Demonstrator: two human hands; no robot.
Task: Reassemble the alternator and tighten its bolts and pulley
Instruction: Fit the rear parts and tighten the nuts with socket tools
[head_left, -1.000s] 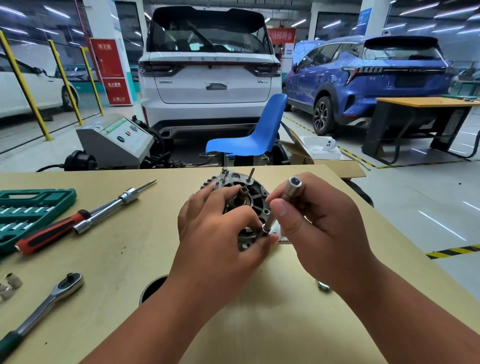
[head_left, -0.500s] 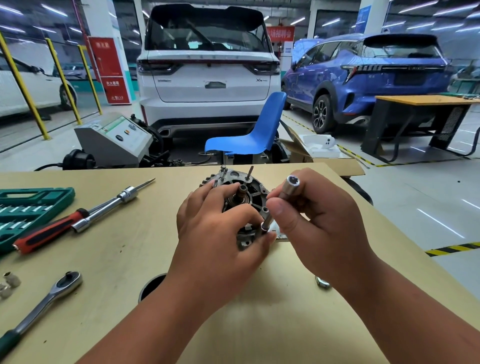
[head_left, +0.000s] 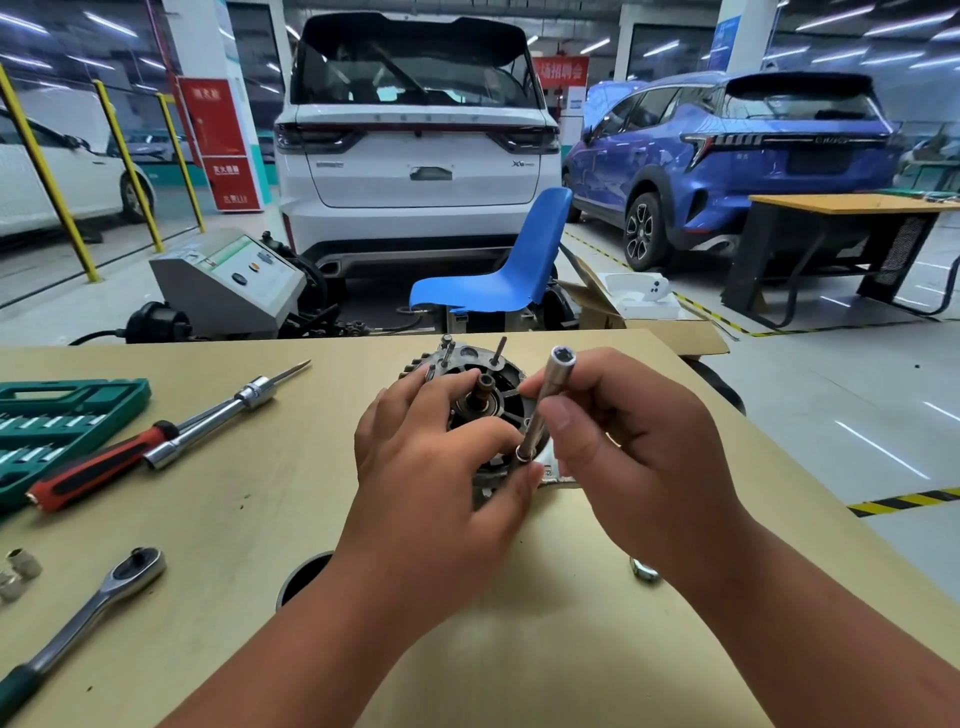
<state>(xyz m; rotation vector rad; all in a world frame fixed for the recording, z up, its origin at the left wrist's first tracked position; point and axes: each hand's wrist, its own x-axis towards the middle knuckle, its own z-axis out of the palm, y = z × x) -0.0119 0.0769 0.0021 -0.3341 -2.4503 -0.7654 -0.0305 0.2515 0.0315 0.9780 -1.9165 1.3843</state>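
Note:
The dark metal alternator (head_left: 485, 379) lies flat on the wooden table (head_left: 249, 519), its shaft and several long bolts pointing up. My left hand (head_left: 431, 483) grips its near side, thumb by the rim. My right hand (head_left: 634, 457) holds a long silver deep socket (head_left: 545, 405) tilted, its lower end set on the alternator's right rim, where the bolt under it is hidden. A small metal nut (head_left: 644, 569) lies on the table beneath my right wrist.
At the left lie a red-handled driver with extension bar (head_left: 156, 441), a ratchet wrench (head_left: 88, 613), a green socket case (head_left: 57, 421) and small sockets (head_left: 18, 571). A round hole (head_left: 304, 574) opens in the table near my left forearm. Beyond stand a blue chair (head_left: 498, 270) and cars.
The scene is nearly the same; my right hand and the socket have shifted only slightly on the alternator's rim. My left hand keeps its grip.

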